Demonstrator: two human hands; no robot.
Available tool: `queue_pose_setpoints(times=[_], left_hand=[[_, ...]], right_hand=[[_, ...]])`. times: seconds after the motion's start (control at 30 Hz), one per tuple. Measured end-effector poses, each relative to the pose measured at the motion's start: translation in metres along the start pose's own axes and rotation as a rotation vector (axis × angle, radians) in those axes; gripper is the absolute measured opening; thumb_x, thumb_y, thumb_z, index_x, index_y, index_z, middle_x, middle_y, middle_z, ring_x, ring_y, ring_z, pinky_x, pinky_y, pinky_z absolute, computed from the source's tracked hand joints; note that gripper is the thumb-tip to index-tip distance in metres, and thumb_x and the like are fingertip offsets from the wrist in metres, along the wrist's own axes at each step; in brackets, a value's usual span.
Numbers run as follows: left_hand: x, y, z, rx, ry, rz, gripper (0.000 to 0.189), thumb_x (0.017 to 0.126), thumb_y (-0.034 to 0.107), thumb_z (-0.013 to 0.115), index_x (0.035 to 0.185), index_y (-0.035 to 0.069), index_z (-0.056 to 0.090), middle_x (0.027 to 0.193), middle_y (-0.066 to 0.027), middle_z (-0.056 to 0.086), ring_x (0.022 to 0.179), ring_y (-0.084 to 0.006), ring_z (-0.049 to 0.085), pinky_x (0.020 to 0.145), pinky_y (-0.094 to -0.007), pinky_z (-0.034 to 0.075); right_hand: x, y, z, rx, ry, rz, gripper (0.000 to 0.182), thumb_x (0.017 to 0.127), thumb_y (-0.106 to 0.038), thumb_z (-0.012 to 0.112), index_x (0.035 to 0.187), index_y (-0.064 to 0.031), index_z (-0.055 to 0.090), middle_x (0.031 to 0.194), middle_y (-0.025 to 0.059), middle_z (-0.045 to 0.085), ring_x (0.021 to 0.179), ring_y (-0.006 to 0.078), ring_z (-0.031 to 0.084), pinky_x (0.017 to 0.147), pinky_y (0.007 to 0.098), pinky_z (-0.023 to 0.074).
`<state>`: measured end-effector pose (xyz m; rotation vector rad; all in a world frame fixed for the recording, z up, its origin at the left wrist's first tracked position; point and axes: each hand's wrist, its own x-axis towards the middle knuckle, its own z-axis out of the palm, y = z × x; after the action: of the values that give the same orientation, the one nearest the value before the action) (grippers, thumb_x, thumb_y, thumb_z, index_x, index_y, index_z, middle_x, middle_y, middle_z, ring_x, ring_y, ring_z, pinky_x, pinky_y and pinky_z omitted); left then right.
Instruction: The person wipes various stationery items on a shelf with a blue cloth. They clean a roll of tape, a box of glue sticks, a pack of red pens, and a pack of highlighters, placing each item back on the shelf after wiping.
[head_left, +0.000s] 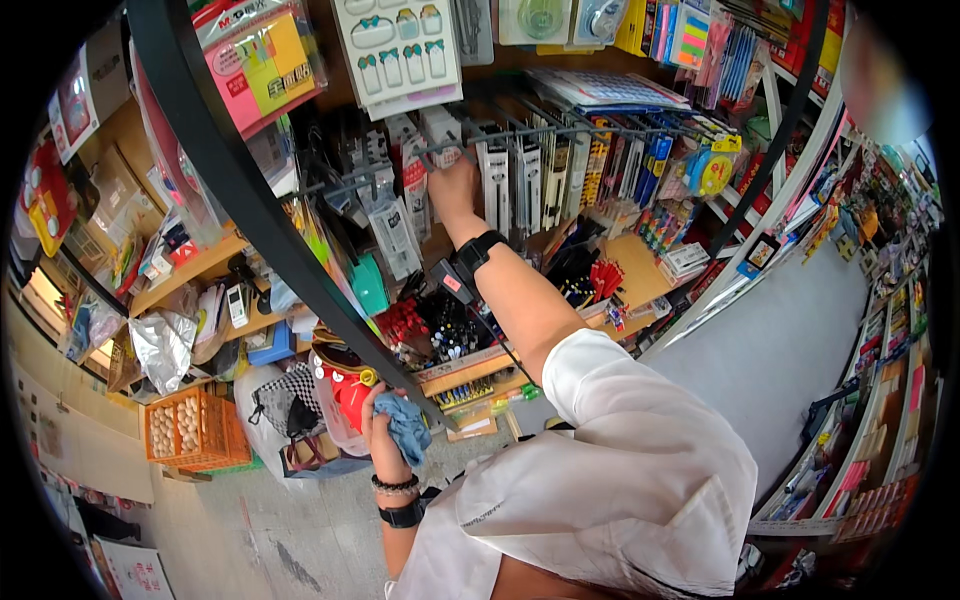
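Observation:
My left hand is low beside a black metal post, with a crumpled blue cloth in its grip. Higher up, my right hand reaches in among stationery packs on metal display hooks. Its curled fingers meet the lower end of a white hanging pack; whether they grip it is hidden. Red-and-white packs hang just left of that hand. To its right hang slim black-and-white pen packs. Below my right forearm, many pens stand bunched in a shelf tray.
The black post slants between my hands. A handheld device on a cable hangs under my right wrist. Lower left are an orange crate of eggs and a clear plastic tub. A grey surface spans the right, before stocked shelves.

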<state>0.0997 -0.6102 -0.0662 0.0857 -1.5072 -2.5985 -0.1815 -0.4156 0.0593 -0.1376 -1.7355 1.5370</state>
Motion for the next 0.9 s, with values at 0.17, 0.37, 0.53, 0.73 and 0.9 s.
queue_pose_setpoints(times=[0.17,0.37,0.53,0.73,0.9], left_hand=[[-0.002,0.000,-0.004,0.003,0.013,-0.018,0.039,0.079,0.007,0.037,0.116,0.002,0.047,0.101,-0.0159,0.058,0.085,-0.0210,0.056,0.075,-0.0290,0.048],[-0.002,-0.003,-0.003,-0.012,0.018,-0.020,0.038,0.080,0.007,0.037,0.116,0.002,0.047,0.100,-0.0157,0.058,0.083,-0.0197,0.056,0.073,-0.0284,0.048],[-0.001,-0.006,-0.002,0.002,-0.014,-0.027,0.040,0.080,0.011,0.039,0.118,0.000,0.047,0.099,-0.0161,0.058,0.083,-0.0206,0.056,0.076,-0.0290,0.047],[-0.004,-0.004,0.003,0.000,-0.031,-0.036,0.039,0.080,0.007,0.038,0.117,0.001,0.047,0.100,-0.0157,0.058,0.081,-0.0184,0.056,0.072,-0.0270,0.048],[-0.006,-0.003,0.004,0.015,-0.028,-0.043,0.039,0.079,0.008,0.038,0.117,0.001,0.047,0.100,-0.0154,0.058,0.081,-0.0185,0.056,0.072,-0.0273,0.048]], right_hand=[[0.004,0.003,0.007,0.157,0.016,-0.058,0.062,0.070,-0.019,0.071,0.122,-0.0009,0.043,0.116,0.0217,0.054,0.107,0.0369,0.050,0.089,0.0381,0.0400],[-0.002,0.000,0.002,0.005,0.037,-0.052,0.054,0.072,-0.019,0.069,0.116,-0.0010,0.046,0.110,0.0215,0.057,0.102,0.0379,0.053,0.084,0.0407,0.0418],[-0.009,-0.002,-0.005,0.052,0.064,-0.125,0.054,0.070,-0.019,0.070,0.115,-0.0012,0.046,0.107,0.0219,0.057,0.099,0.0386,0.054,0.081,0.0404,0.0439],[-0.021,-0.012,-0.013,0.086,0.105,-0.094,0.053,0.070,-0.019,0.070,0.114,-0.0019,0.047,0.101,0.0215,0.060,0.094,0.0384,0.057,0.077,0.0406,0.0454],[-0.032,-0.029,-0.022,0.058,0.133,-0.097,0.050,0.071,-0.018,0.068,0.114,-0.0022,0.047,0.097,0.0225,0.060,0.091,0.0388,0.057,0.076,0.0413,0.0455]])
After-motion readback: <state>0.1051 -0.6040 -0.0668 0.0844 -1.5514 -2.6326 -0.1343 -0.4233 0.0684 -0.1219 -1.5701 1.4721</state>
